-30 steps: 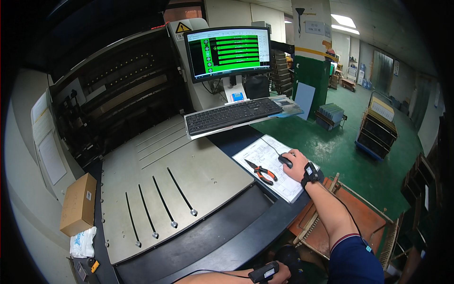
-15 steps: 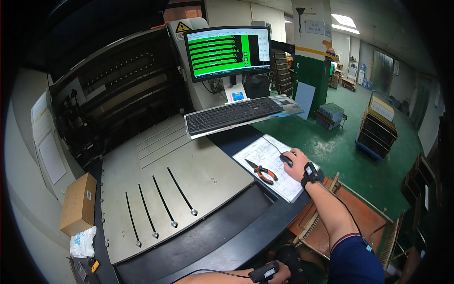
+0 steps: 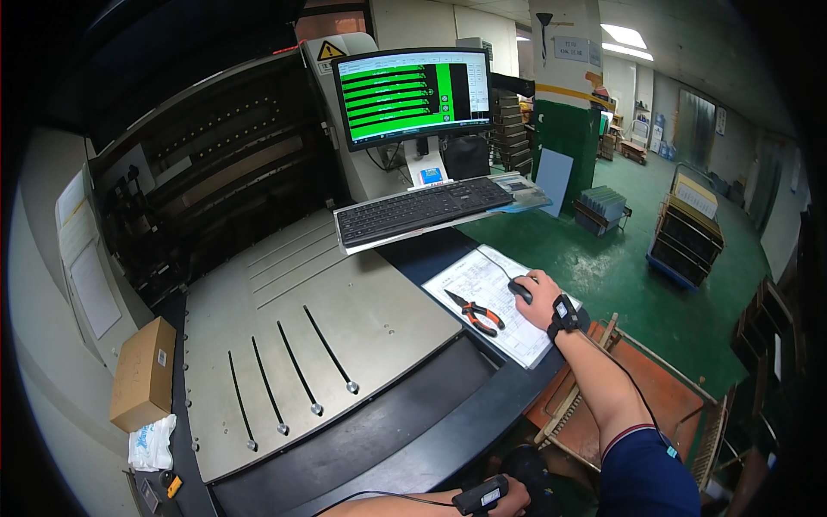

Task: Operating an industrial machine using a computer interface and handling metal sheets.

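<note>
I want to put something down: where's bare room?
The grey metal plate is bare, small holes aside, between its rightmost long black line and the white printed sheet. That sheet is crowded: orange-handled pliers, a black mouse, the right hand.

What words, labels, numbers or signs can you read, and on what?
Yellow triangular warning sign: exclamation mark, on the machine housing.
Pillar sign: printed characters, not transcribed here.
Monitor: text too small to read.
Paper sheet under the mouse: print too small.
White bag: blue lettering, creased, not transcribed.
Cardboard box: marks too blurred.
</note>
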`<state>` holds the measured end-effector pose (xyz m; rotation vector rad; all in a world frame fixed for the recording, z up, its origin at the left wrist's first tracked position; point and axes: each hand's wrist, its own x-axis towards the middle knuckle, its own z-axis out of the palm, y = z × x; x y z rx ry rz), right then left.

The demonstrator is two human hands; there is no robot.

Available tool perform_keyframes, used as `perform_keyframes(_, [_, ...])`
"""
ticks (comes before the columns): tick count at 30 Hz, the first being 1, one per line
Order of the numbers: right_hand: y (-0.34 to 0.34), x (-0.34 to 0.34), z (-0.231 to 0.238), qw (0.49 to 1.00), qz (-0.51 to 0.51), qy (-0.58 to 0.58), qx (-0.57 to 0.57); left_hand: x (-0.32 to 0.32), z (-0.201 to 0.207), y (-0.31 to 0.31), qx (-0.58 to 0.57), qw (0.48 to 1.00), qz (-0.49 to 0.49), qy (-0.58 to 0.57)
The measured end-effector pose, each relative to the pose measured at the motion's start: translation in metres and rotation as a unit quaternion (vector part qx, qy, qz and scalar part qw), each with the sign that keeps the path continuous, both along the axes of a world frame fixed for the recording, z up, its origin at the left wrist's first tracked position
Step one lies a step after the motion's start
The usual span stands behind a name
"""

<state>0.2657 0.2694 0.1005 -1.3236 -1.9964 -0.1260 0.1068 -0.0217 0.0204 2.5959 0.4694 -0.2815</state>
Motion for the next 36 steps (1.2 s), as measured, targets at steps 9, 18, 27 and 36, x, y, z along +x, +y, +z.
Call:
perform_keyframes(9, [0.003,-0.001,-0.004,1.0,-0.014,-0.013,0.0,0.003,-0.023,-0.005,-0.005,1.0,0.024,0.012])
perform_keyframes(18, [0.004,0.001,-0.005,1.0,-0.019,-0.024,-0.002,0.008,-0.004,-0.001,-0.029,0.996,0.018,0.083])
perform_keyframes(27, [0.002,0.001,-0.004,1.0,0.004,-0.013,0.01,0.0,-0.013,0.0,-0.016,0.999,0.008,-0.032])
perform_keyframes(36, [0.003,0.003,-0.004,0.999,0.046,0.002,-0.008,-0.004,-0.003,-0.001,-0.027,0.998,0.0,-0.054])
